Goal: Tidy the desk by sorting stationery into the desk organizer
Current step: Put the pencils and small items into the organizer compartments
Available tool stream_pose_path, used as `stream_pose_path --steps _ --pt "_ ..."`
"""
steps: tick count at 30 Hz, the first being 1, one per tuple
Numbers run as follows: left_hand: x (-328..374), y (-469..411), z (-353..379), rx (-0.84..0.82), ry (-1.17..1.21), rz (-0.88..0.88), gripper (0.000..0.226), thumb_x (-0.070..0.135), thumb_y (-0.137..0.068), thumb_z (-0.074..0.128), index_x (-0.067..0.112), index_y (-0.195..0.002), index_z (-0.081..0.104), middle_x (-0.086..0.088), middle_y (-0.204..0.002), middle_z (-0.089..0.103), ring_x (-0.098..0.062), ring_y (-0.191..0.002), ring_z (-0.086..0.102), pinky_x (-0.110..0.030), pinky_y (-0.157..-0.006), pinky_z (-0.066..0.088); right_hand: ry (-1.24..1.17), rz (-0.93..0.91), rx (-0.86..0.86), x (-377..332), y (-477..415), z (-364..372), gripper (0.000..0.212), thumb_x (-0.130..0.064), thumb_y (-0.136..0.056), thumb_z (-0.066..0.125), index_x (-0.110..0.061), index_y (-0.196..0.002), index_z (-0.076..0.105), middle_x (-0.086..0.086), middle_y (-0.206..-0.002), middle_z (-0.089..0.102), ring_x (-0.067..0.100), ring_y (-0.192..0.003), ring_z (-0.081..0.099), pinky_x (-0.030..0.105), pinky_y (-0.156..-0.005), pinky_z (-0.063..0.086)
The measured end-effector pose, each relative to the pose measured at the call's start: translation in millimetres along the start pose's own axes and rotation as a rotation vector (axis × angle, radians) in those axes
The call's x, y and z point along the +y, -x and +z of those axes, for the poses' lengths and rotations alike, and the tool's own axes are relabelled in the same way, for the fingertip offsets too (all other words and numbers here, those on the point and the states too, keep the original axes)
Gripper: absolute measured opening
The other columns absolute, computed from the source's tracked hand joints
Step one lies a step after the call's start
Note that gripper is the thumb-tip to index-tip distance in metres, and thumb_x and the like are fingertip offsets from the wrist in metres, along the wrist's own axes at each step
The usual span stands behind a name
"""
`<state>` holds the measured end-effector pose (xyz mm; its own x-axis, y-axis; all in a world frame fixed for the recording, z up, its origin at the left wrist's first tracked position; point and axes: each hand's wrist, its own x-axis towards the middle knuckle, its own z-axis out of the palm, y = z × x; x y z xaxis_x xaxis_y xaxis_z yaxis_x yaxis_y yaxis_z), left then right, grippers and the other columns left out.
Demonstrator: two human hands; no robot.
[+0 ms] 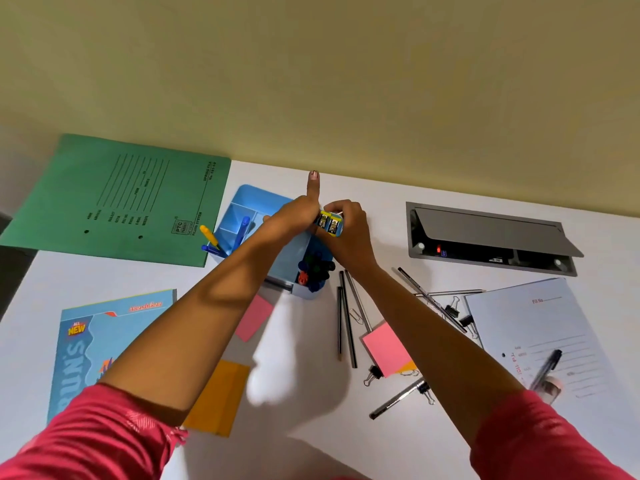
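Above organizer (242,206), right hand (349,233) curling fingers round staple box (330,223), clamping it. Left hand (298,216) sitting just beside staple box, one digit sticking straight up, other fingers hidden; cannot tell its grip. Markers (315,268) standing in organizer's near cup, pens (241,232) leaning at its left. Pencils (347,320), pink notes (386,348), binder clips (452,308) lying on desk (304,341) to right.

White table (41,289). Green folder (121,202) at far left corner; blue organizer (239,209) by far edge; pencils (348,323), pink pads (386,348), binder clips (453,308) mid-table; white file (540,327) at right edge.
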<state>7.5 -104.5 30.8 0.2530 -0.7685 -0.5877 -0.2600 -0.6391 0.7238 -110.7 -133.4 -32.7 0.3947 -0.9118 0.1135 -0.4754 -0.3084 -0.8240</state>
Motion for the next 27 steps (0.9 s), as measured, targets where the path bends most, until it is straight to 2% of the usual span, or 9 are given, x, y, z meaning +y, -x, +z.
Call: stream_pose_path --steps 3,8,10,15,18,20,23,25,27 --pt "0.4 -1.1 -1.8 -0.008 -0.031 0.032 0.076 0.071 -0.086 -0.005 0.024 -0.069 0.052 -0.009 -0.100 0.057 -0.023 -0.101 0.051 -0.053 -0.114 0.020 0.007 0.003 0.005 1.3 -1.7 2.7 0.047 -0.041 -0.071 0.074 -0.007 -0.101 0.061 0.009 -0.100 0.064 0.027 -0.091 0.060 0.047 -0.077 0.053" --pt "-10.0 -11.3 0.3 0.036 -0.046 0.028 0.115 0.089 -0.061 -0.011 0.012 -0.087 0.071 -0.011 -0.099 0.068 -0.028 -0.105 0.057 -0.056 -0.112 0.021 0.020 -0.006 0.006 1.0 0.6 2.5 0.041 -0.026 -0.075 0.079 -0.003 -0.104 0.061 0.013 -0.104 0.063 0.028 -0.093 0.058 0.045 -0.080 0.053" --pt "-12.0 -10.8 2.2 0.099 -0.023 0.017 0.115 0.088 -0.062 -0.011 0.010 -0.084 0.071 -0.011 -0.094 0.069 -0.028 -0.102 0.058 -0.056 -0.111 0.023 0.020 -0.016 0.019 0.4 2.4 0.4 0.040 -0.021 -0.076 0.078 -0.001 -0.106 0.059 0.015 -0.106 0.062 0.027 -0.096 0.057 0.042 -0.081 0.052" --pt "-6.7 16.6 3.6 0.298 0.040 0.085 0.076 0.064 -0.092 0.000 0.029 -0.089 0.068 0.003 -0.107 0.067 -0.021 -0.107 0.053 -0.052 -0.111 0.021 -0.013 -0.021 0.132 -11.8 4.0 -18.0 0.031 -0.016 -0.081 0.072 -0.010 -0.108 0.057 0.003 -0.109 0.060 0.020 -0.096 0.054 0.024 -0.079 0.046" --pt "-16.6 52.4 5.6 0.378 0.202 0.246 0.062 0.053 -0.099 0.013 0.023 -0.101 0.068 0.008 -0.101 0.065 -0.012 -0.102 0.055 -0.024 -0.095 0.037 -0.051 -0.074 0.233 -31.1 11.4 -36.1 0.025 -0.010 -0.081 0.070 -0.011 -0.103 0.059 0.002 -0.104 0.062 0.016 -0.090 0.056 0.009 -0.071 0.041" --pt "-36.3 81.8 16.0 0.466 0.242 0.396 0.051 0.042 -0.100 0.023 0.017 -0.103 0.068 0.003 -0.100 0.066 -0.010 -0.097 0.057 -0.015 -0.083 0.040 -0.059 -0.133 0.262 -46.0 25.2 -45.3 0.022 -0.008 -0.080 0.068 -0.013 -0.100 0.059 0.000 -0.101 0.062 0.013 -0.089 0.057 0.016 -0.072 0.045" --pt "-80.2 114.3 27.9 0.590 0.268 0.576 0.044 0.038 -0.099 0.030 0.012 -0.086 0.062 -0.002 -0.087 0.063 -0.013 -0.083 0.056 -0.027 -0.077 0.043 -0.035 -0.204 0.252 -67.0 53.4 -50.2 0.018 -0.003 -0.081 0.065 -0.010 -0.096 0.061 0.001 -0.097 0.062 0.013 -0.088 0.056 0.023 -0.075 0.046" --pt "-112.0 128.0 33.1 0.596 0.232 0.530 0.036 0.041 -0.099 0.038 0.012 -0.087 0.055 -0.001 -0.083 0.056 -0.010 -0.076 0.052 -0.023 -0.069 0.039 -0.033 -0.236 0.222 -78.9 73.4 -48.3 0.015 -0.001 -0.082 0.065 -0.009 -0.095 0.061 0.002 -0.096 0.061 0.014 -0.089 0.057 0.022 -0.077 0.045" --pt "-141.3 138.9 35.2 0.644 0.179 0.372 0.026 0.042 -0.091 0.049 0.016 -0.091 0.052 0.001 -0.086 0.054 -0.010 -0.078 0.051 -0.022 -0.067 0.037 -0.022 -0.291 0.195 -85.8 93.3 -41.5 0.013 -0.001 -0.084 0.064 -0.007 -0.095 0.061 0.004 -0.097 0.062 0.016 -0.091 0.057 0.021 -0.080 0.044"
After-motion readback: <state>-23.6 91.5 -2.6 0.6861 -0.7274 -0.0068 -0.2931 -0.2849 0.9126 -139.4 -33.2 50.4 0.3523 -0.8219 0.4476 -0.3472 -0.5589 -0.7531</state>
